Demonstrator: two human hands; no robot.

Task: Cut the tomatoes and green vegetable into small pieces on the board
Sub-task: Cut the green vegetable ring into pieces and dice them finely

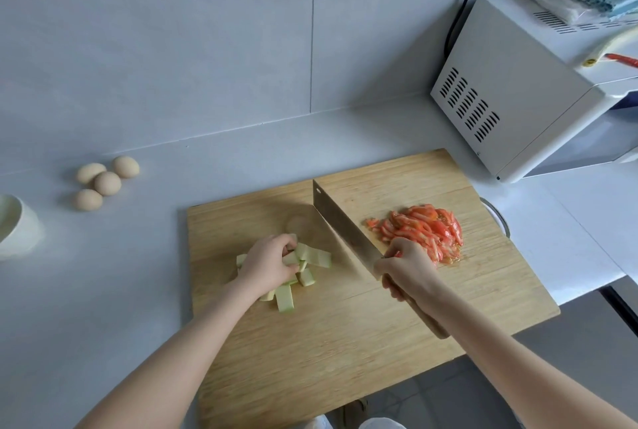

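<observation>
your forearms crossed the near edge of the wooden board (310,342), which lay on the tabletop (103,290). your left hand (267,264) curled its fingers over a heap of green vegetable strips (312,257) on the board's left half, holding them down. your right hand (407,269) gripped the cleaver (341,228) by its wooden handle, the blade slanting between those strips and the cut tomato pieces (428,231) heaped just beyond that hand. four eggs (107,183) sat well apart to the left.
</observation>
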